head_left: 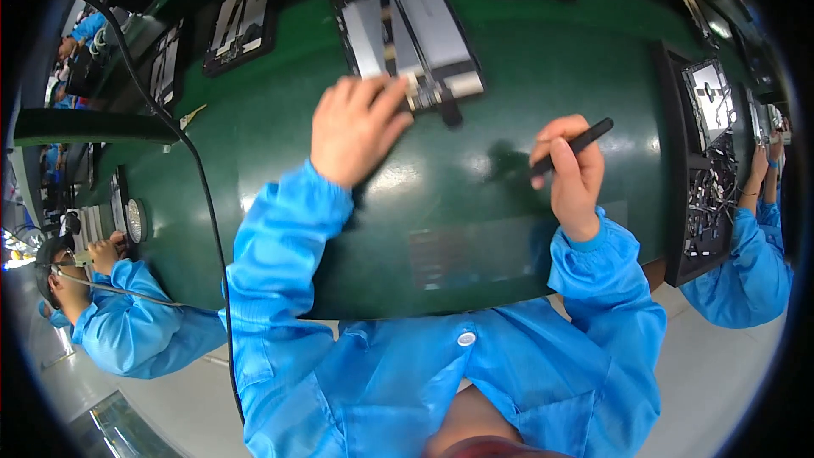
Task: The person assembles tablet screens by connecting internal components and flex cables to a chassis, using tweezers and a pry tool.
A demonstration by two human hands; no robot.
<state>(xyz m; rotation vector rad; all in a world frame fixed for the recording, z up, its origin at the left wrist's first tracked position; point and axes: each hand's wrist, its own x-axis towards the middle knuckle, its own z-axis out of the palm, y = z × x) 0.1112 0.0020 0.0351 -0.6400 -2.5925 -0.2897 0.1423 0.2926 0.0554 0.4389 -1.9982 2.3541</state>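
Observation:
An opened tablet (441,25) lies face down on the green table, its grey battery panels, ribbon cables and strips of tape exposed. Over its near left corner my left hand (352,131) rests with fingers extended and thumb apart; whether the fingertips press on the tablet is hard to tell, as they are slightly blurred. A small dark tab (451,114) sticks out from the tablet's near edge. To the right, above bare tabletop, my right hand (577,174) grips a black pen-shaped tool (591,136) between thumb and fingers, held at a slant and apart from the tablet.
More opened tablets (242,21) lie along the far side. A black tray (674,229) with small parts and a tablet stands at the right. A black cable (199,170) hangs down on the left. Co-workers in blue sit at left (140,314) and right (738,271).

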